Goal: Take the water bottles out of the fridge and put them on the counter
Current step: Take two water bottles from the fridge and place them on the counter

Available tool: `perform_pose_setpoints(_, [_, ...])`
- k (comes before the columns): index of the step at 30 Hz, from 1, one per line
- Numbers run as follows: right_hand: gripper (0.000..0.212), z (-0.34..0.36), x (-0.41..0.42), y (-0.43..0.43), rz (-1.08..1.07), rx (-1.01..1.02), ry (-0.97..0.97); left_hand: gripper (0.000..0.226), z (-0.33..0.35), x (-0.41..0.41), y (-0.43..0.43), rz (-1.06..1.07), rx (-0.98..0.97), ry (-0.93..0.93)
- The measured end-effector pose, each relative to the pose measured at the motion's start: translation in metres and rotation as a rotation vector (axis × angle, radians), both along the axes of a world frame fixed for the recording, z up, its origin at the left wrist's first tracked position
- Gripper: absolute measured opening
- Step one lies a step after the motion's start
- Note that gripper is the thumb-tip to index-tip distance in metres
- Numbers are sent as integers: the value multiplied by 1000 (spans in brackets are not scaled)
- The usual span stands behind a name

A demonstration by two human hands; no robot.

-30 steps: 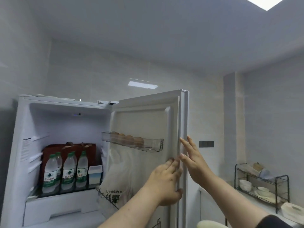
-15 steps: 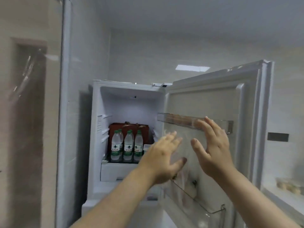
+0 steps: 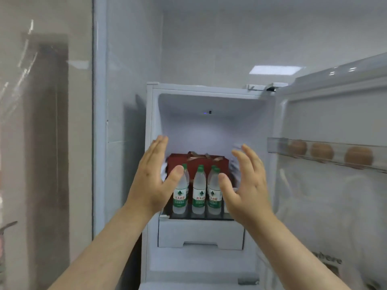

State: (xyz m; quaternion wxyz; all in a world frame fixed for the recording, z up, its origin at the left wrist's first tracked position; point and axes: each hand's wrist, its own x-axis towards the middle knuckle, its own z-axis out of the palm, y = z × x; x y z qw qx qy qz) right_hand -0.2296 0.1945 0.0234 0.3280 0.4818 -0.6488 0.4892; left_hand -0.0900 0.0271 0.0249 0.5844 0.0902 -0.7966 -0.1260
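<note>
The white fridge point(image 3: 201, 91) stands open in front of me. Several clear water bottles point(image 3: 199, 189) with green caps and green-white labels stand upright on its glass shelf point(image 3: 201, 217), in front of a dark red gift box point(image 3: 196, 161). My left hand point(image 3: 154, 178) is raised at the left of the bottles, palm inward, fingers apart, holding nothing. My right hand point(image 3: 247, 185) mirrors it at the right of the bottles, also empty. Both hands are in front of the shelf and touch no bottle. The right hand hides whatever stands right of the bottles.
The fridge door point(image 3: 335, 185) is swung open on the right, with brown eggs point(image 3: 321, 151) in a clear door tray and a white plastic bag point(image 3: 326, 227) below. A white drawer point(image 3: 201, 235) sits under the shelf. A tiled wall point(image 3: 125, 101) and glass panel point(image 3: 41, 143) stand left.
My view has turned to face the fridge interior straight on and closer. Both hands left the door's edge and moved left to flank the bottles on the shelf.
</note>
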Motion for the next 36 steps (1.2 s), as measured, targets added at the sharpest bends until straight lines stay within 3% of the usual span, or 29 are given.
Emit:
perform_pose_setpoints(7, [67, -19, -57, -117, -54, 86, -148, 70, -17, -68, -99, -123, 142, -71])
perform_pose_setpoints(19, [72, -67, -166, -245, -70, 154, -355, 77, -72, -186, -201, -6, 335, -195])
perform_pose_setpoints(24, [90, -92, -204, -294, -47, 211, -564, 96, -96, -232, -229, -32, 586, -147])
perform_pose_setpoints(26, [85, -103, -217, -308, -72, 237, -657, 101, -109, -250, -237, 2, 718, -190])
perform_pose_setpoints(30, [50, -124, -237, -323, -63, 279, -763, 71, -127, -276, -259, 26, 883, -255])
perform_pose_setpoints(32, [54, -134, -243, -328, -65, 289, -727, 59, -139, -280, -267, 50, 906, -277])
perform_pose_setpoints(36, [59, -153, -249, -336, -70, 292, -770, 56, -158, -283, -269, 133, 883, -278])
